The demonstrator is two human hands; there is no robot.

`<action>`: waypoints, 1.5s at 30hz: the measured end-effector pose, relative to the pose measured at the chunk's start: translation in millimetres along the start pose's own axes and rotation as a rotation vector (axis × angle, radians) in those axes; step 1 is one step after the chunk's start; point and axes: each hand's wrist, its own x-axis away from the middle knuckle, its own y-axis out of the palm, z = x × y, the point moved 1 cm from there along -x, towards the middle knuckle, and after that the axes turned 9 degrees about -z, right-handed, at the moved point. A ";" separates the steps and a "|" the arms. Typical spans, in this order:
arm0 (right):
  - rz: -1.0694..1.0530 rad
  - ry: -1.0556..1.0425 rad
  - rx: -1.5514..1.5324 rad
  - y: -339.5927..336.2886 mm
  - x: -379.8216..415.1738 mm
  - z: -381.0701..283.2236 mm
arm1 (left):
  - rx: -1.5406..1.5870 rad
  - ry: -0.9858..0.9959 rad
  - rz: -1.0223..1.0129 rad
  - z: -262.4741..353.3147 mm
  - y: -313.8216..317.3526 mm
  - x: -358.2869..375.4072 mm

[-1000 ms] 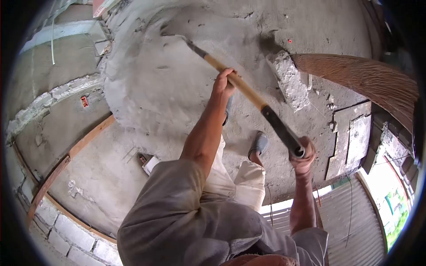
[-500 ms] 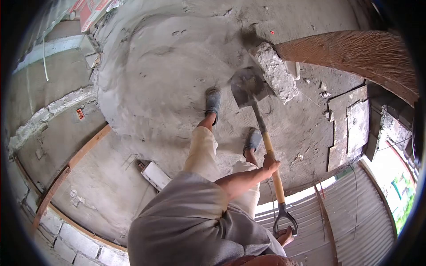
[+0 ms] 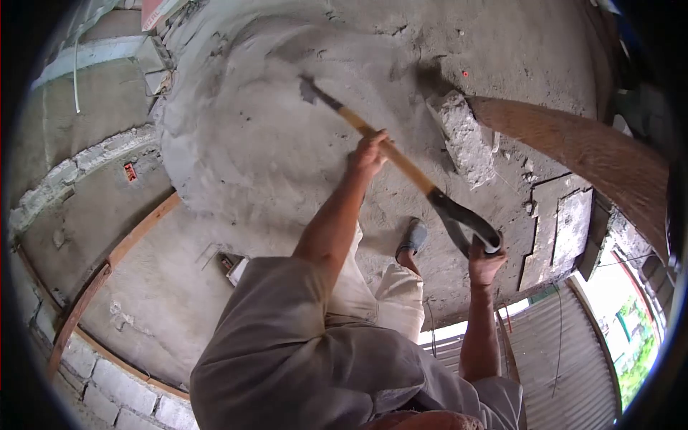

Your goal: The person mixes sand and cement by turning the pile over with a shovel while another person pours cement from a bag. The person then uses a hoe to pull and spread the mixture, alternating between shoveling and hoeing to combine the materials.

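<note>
No legible text is found; a small red tag (image 3: pixel 130 171) at left centre cannot be read.

Building site, heap of grey mortar mix (image 3: pixel 287 136) on bare concrete floor (image 3: pixel 143 301), block wall (image 3: pixel 107 383), rubble chunk (image 3: pixel 466 140)

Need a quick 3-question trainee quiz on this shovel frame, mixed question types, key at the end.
1. True or false: both hands are on the shovel.
2. Which part does the right hand grip? A) the wooden shaft B) the D-shaped end grip C) the blade
3. Fill in: the shovel's blade is dug into the grey ____ pile.

Key:
1. True. The left hand wraps the wooden shaft partway along; the right hand holds the end.
2. B.
3. Cement or mortar mix; the blade tip is buried in it, to the left of the broken concrete block.
</note>
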 end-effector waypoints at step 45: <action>-0.133 -0.410 0.476 -85.9 -512.7 -603.4 | -0.637 -0.257 0.666 492.9 -51.8 15.6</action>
